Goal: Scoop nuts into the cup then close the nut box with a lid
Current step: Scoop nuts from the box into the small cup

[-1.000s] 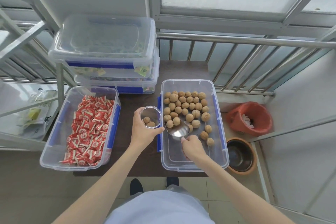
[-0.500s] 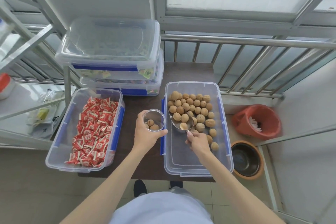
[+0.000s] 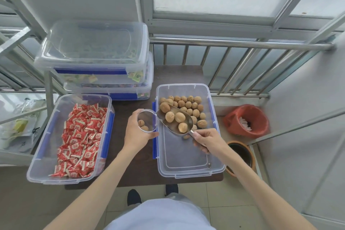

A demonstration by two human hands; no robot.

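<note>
Holding a loaded metal scoop (image 3: 174, 120) over the nut box (image 3: 211, 99), the right hand (image 3: 207, 141) has its grip clenched on the handle, with the scoop's front edge right by the rim of the cup (image 3: 147, 120). The left hand (image 3: 137, 132) is wrapped around that clear cup, which sits between the two open boxes over the bench (image 3: 121, 106). Two nuts (image 3: 142, 125) sit in the bottom of the cup, so filling looks barely started to me. A handful is riding in the scoop, plenty more at the far end of the box. Lid isn't on yet, and I honestly can't tell which lid belongs to it.
</note>
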